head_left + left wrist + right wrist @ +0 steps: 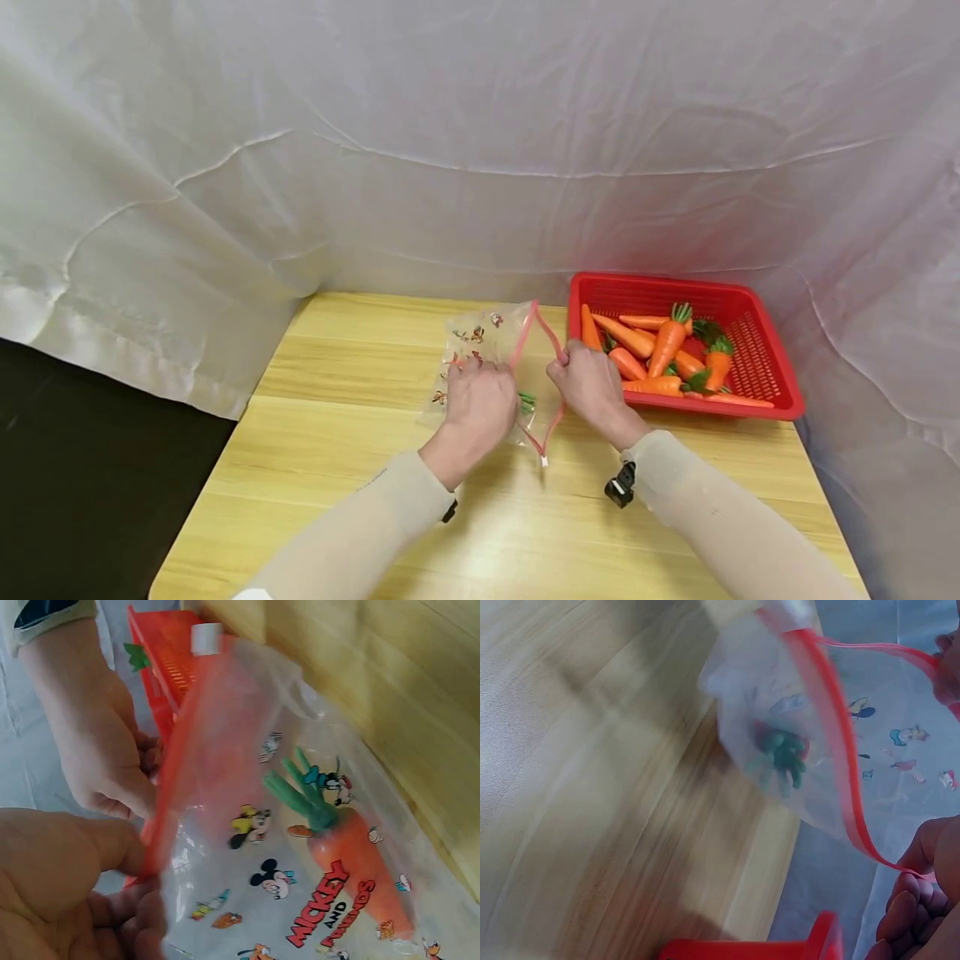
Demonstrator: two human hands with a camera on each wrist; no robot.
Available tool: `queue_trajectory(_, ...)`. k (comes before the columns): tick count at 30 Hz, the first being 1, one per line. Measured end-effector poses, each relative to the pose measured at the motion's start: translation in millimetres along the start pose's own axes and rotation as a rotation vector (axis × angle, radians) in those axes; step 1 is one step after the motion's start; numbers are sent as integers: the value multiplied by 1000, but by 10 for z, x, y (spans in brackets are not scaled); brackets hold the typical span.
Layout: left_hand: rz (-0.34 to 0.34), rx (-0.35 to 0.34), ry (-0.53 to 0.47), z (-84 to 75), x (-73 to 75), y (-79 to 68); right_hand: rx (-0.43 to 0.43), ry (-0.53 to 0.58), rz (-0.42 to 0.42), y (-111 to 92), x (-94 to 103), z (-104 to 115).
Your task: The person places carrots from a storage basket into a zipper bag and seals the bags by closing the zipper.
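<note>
Reaching over the wooden table (337, 417) beside the red basket (780, 358), a person parts a clear bag (468, 333); left hand (480, 398) and right hand (592, 379), fingers curled, pinch opposite sides of its mouth. Inside, a carrot (356, 851) lies slantwise, green stalks (321, 814) mouthward, tip pointing deeper. Lettering (319, 904) reads "MICKEY AND FRIENDS".

head: above, facing forward-down | both wrists: close, facing bag (289, 844) | shared: bag

Hands (480, 402) (591, 379) hold clear bag (495, 337) agape; carrots (667, 350) in red basket (776, 354), right.
</note>
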State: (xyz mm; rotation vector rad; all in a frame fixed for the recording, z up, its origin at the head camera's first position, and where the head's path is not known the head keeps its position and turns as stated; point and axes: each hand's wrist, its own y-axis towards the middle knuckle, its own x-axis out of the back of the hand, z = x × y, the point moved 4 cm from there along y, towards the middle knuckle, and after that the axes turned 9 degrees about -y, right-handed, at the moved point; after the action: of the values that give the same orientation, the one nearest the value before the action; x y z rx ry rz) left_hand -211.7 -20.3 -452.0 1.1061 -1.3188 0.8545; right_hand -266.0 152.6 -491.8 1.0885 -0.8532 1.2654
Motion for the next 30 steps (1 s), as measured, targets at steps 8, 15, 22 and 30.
queue_trajectory(8,-376,-90,-30,93,-48,95,43,-9,-19,1,-35,6)
queue_trajectory(15,-446,-151,4,114,-22,129,73,-50,-71,16,-73,-37)
queue_trajectory(22,-449,-145,31,108,63,185,74,-60,-61,30,-108,-74)
queue_trajectory(30,-350,-108,-93,110,110,226,125,-33,-26,-27,-8,-166)
